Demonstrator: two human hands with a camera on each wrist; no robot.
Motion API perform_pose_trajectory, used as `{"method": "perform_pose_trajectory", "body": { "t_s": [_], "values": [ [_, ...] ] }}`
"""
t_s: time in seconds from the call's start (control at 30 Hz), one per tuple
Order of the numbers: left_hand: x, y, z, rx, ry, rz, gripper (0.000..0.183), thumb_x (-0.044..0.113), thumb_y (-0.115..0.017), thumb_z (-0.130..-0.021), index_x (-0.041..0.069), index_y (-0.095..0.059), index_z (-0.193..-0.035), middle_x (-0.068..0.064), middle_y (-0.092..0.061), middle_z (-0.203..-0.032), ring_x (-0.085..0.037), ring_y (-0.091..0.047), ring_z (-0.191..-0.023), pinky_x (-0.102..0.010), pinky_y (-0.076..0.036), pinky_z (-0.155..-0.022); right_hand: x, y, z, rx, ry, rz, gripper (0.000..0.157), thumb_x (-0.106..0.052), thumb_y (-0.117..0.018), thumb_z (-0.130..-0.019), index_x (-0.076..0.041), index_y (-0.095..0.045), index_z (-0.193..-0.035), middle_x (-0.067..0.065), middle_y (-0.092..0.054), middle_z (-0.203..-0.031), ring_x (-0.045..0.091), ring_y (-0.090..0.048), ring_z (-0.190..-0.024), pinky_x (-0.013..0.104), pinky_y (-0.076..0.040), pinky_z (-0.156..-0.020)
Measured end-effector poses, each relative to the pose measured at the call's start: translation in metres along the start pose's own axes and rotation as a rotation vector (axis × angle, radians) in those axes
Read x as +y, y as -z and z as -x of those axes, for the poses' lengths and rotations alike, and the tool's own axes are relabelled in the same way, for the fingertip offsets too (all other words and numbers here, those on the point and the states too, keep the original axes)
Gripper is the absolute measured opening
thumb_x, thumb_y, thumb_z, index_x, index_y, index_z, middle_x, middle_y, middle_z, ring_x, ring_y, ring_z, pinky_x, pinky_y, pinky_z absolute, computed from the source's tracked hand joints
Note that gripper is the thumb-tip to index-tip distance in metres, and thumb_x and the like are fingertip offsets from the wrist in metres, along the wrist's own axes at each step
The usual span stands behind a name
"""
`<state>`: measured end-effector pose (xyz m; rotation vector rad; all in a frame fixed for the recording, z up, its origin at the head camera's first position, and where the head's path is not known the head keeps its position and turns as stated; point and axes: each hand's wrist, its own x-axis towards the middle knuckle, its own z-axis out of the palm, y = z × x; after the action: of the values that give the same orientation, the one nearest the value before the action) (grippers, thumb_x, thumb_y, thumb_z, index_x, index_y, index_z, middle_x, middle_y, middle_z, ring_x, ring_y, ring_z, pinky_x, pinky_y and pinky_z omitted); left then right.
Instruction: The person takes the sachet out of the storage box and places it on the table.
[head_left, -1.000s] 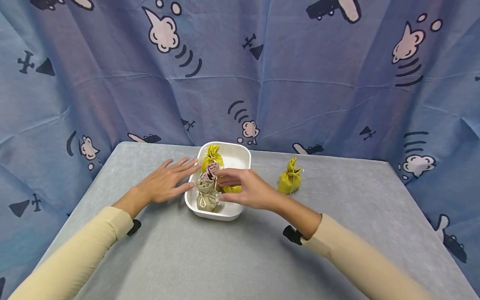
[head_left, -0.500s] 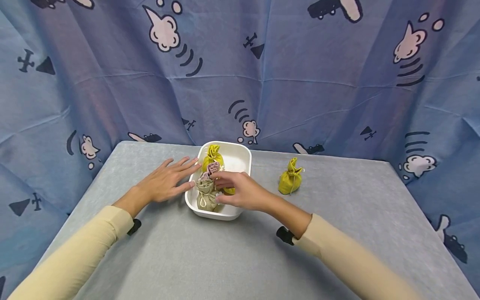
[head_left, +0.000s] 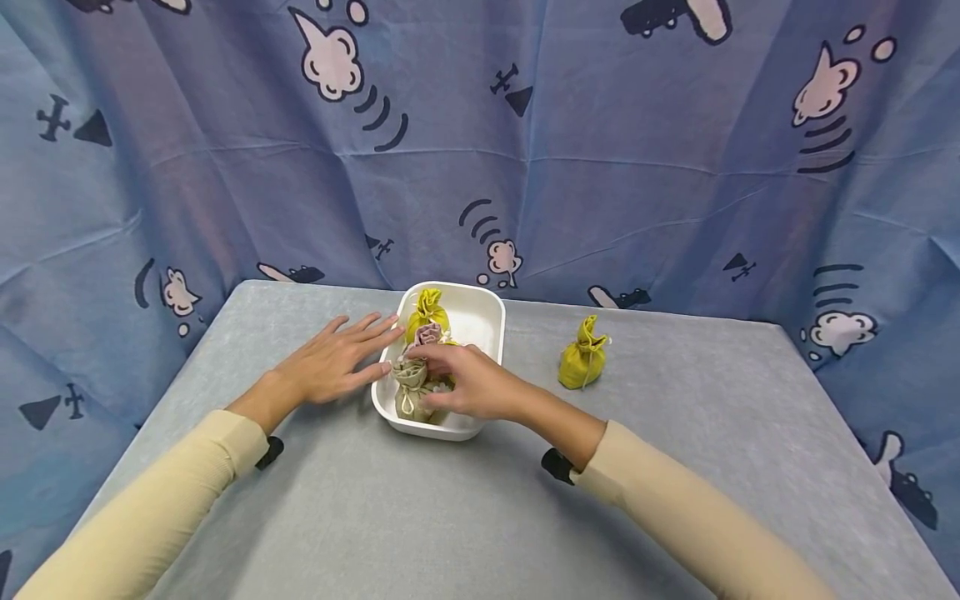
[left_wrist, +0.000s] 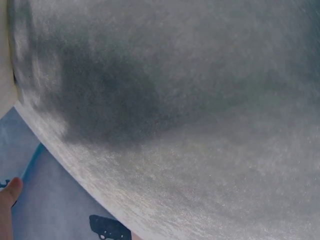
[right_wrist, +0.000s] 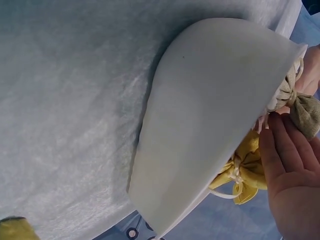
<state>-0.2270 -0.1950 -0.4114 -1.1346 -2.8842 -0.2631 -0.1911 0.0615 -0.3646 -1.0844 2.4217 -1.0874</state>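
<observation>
The left hand (head_left: 333, 364), its grip spread flat, reaches the left rim of a white tray (head_left: 486, 321). Inside stands a beige drawstring pouch (head_left: 409, 403), a pink pouch (head_left: 429, 335) and yellow pouch (head_left: 428, 308) behind it. The right hand (head_left: 474, 384) curves beside the beige one; whether it pinches, I cannot tell. Rightmost, an olive-yellow pouch (head_left: 581, 362) stands on the tabletop (head_left: 675, 404).
</observation>
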Motion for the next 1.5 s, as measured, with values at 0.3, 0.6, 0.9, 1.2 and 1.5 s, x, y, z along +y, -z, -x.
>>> {"method": "perform_pose_trajectory", "body": {
  "t_s": [0.3,0.6,0.9,1.2,1.5],
  "values": [
    [-0.001,0.0,-0.001,-0.003,-0.001,0.003,0.059,0.056,-0.03,-0.095,0.029,-0.021,-0.148,0.006,-0.02,-0.152,-0.022,-0.016,-0.14,-0.057,-0.012,-0.107,-0.003,-0.003,-0.004,0.005,0.004,0.147,0.058,-0.013,-0.075,-0.077,-0.011,-0.052,-0.13,0.0,-0.06,-0.119,0.006,-0.058,-0.1,0.025,-0.045,-0.089],
    [-0.001,0.001,0.0,-0.009,0.003,-0.001,0.06,0.056,-0.029,-0.095,0.029,-0.021,-0.148,0.006,-0.021,-0.152,-0.022,-0.016,-0.14,-0.057,-0.012,-0.107,-0.003,-0.006,-0.007,0.003,0.01,0.171,0.056,-0.008,-0.073,-0.078,-0.012,-0.052,-0.13,0.0,-0.062,-0.115,0.008,-0.059,-0.099,0.027,-0.046,-0.088],
    [-0.002,-0.001,-0.001,0.004,-0.008,-0.005,0.059,0.056,-0.029,-0.095,0.029,-0.023,-0.148,0.006,-0.022,-0.152,-0.022,-0.017,-0.139,-0.056,-0.014,-0.107,-0.003,-0.011,-0.015,-0.024,0.037,0.173,0.053,-0.002,-0.068,-0.078,-0.013,-0.054,-0.127,-0.003,-0.054,-0.071,0.013,-0.053,-0.067,0.022,-0.04,-0.06],
    [-0.002,-0.002,-0.001,0.0,-0.002,-0.001,0.06,0.056,-0.029,-0.095,0.029,-0.022,-0.148,0.006,-0.021,-0.152,-0.022,-0.016,-0.14,-0.057,-0.013,-0.107,-0.001,-0.01,-0.014,0.016,0.02,0.243,0.05,-0.001,-0.069,-0.076,-0.014,-0.058,-0.123,-0.006,-0.06,-0.08,0.009,-0.054,-0.073,0.023,-0.043,-0.067],
    [-0.001,-0.001,0.0,-0.005,-0.001,0.002,0.06,0.056,-0.03,-0.095,0.029,-0.022,-0.148,0.005,-0.022,-0.152,-0.022,-0.017,-0.139,-0.057,-0.015,-0.106,-0.002,-0.007,-0.01,0.051,0.027,0.227,0.045,-0.002,-0.071,-0.076,-0.011,-0.062,-0.119,-0.003,-0.067,-0.101,0.004,-0.059,-0.087,0.026,-0.046,-0.081]
  ]
}}
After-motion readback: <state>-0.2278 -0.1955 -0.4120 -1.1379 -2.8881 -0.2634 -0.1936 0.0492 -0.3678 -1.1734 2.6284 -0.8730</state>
